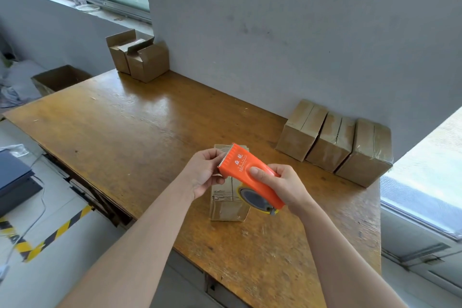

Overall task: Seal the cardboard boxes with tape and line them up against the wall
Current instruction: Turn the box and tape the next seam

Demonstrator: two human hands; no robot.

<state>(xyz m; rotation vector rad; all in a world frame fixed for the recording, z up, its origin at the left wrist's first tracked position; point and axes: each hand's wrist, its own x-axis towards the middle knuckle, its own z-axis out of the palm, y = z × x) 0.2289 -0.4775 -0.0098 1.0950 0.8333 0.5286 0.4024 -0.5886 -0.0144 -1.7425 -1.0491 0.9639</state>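
The right hand (285, 187) grips the orange tape dispenser (250, 172) around its body, thumb pressed on top and fingers curled beneath, holding it in the air just above a small cardboard box (225, 205). That box stands on the wooden bench (125, 120), near its front edge, with its top flaps closed. The left hand (205, 172) is at the dispenser's toothed front edge, its fingers curled and pinching there; I cannot tell whether clear tape lies between them. The roll of tape (252, 197) sits at the back end of the dispenser, over the box's right side. Beyond and to the right of the box, three taped boxes (335, 142) stand touching one another in a row against the wall (275, 32). Far beyond and to the left of the box, two open boxes (140, 57) stand side by side in the bench's back corner, flaps up. Further left of the box, past the bench's edge, sits a larger open carton (60, 77).
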